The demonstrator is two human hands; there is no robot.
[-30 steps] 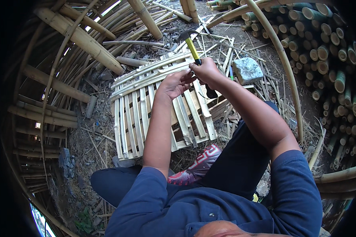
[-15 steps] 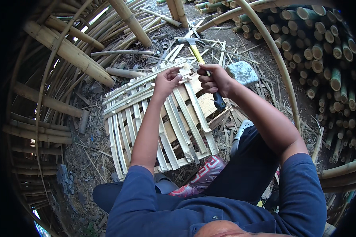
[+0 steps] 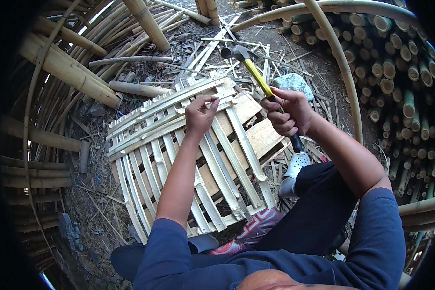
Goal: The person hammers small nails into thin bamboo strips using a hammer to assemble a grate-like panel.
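My right hand (image 3: 289,112) is wrapped round the black grip of a claw hammer (image 3: 258,77). Its yellow shaft slants up and left to a dark metal head, raised beyond the slats. My left hand (image 3: 200,115) is closed in a pinch over the upper crosswise strips; whatever its fingertips hold is too small to make out. Under it lies a panel of split bamboo slats (image 3: 231,137), the long slats running toward me and several strips crossing them at the far end. The panel rests on wooden boards (image 3: 268,138).
A pale stone (image 3: 293,84) sits beyond my right hand. Stacked bamboo poles (image 3: 386,67) fill the right side, behind a bent bamboo pole (image 3: 340,63). Bamboo posts (image 3: 65,72) and split strips crowd the left. My shoe (image 3: 297,164) and a red-and-white sack (image 3: 256,227) are near the panel's close edge.
The hammer has swung right and closer to me with my right hand, its head tilting left. My left hand stays pinched over the strips, slightly lower in view. The whole view has shifted a little.
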